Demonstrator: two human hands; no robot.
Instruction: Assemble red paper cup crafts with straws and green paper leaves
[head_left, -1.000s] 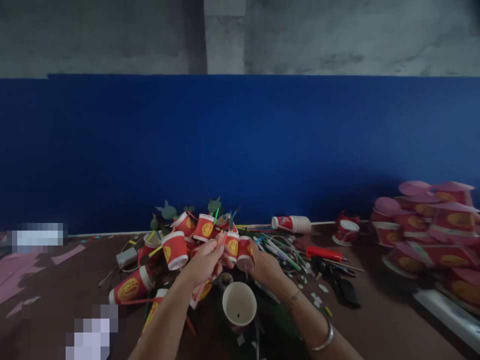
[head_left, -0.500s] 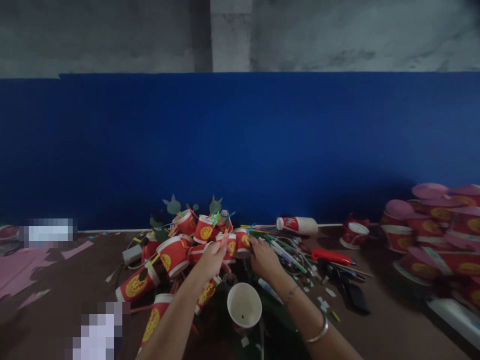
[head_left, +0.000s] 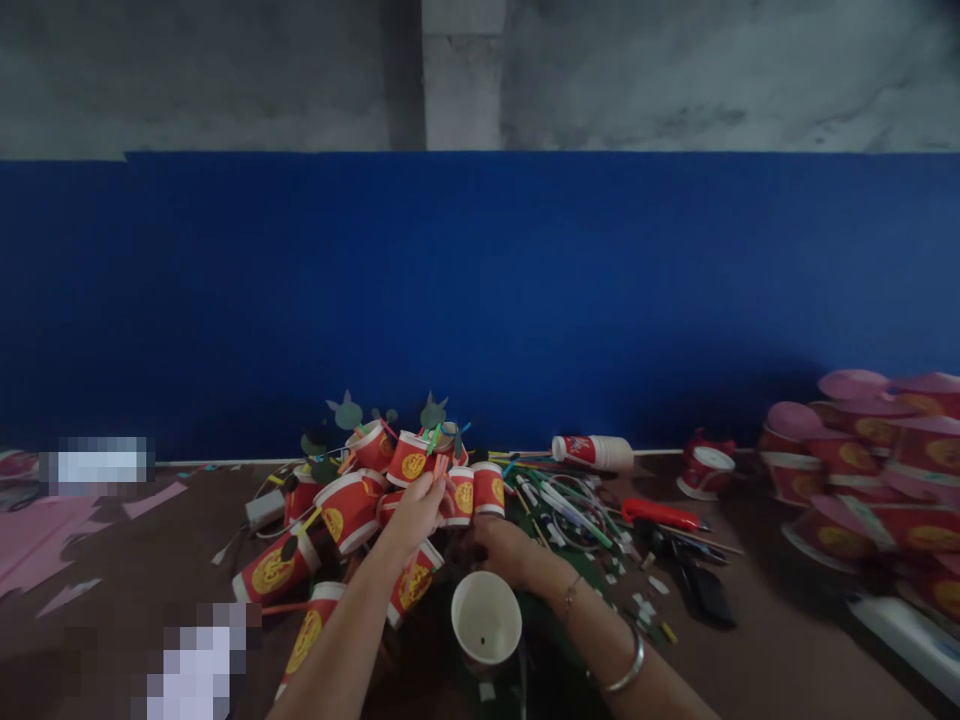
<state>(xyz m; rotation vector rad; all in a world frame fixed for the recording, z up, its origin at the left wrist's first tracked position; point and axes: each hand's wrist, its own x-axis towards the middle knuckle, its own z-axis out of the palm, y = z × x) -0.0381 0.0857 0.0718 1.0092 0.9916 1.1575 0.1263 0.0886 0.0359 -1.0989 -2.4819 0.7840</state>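
Note:
My left hand (head_left: pixel 420 510) is closed around thin orange sticks (head_left: pixel 441 468), at the edge of a heap of red paper cups with yellow emblems. One red cup (head_left: pixel 460 496) stands just right of its fingers, beside another red cup (head_left: pixel 489 490). Just below these two, my right hand (head_left: pixel 491 545) has its fingers curled down and in shadow; what they touch is hidden. A white-rimmed open cup (head_left: pixel 486 617) with a small dark spot inside stands nearer to me, below my right hand.
Sticks and looped strips (head_left: pixel 574 510) lie right of centre, near a red tool (head_left: pixel 664 514) and a fallen cup stack (head_left: pixel 592 452). Pink-topped cups (head_left: pixel 847 450) pile up at the right. Pink paper (head_left: pixel 45 540) lies at the left.
My right hand has moved down and left, away from the blue-tipped cup beside it. My left hand has shifted slightly left and still grips the orange sticks.

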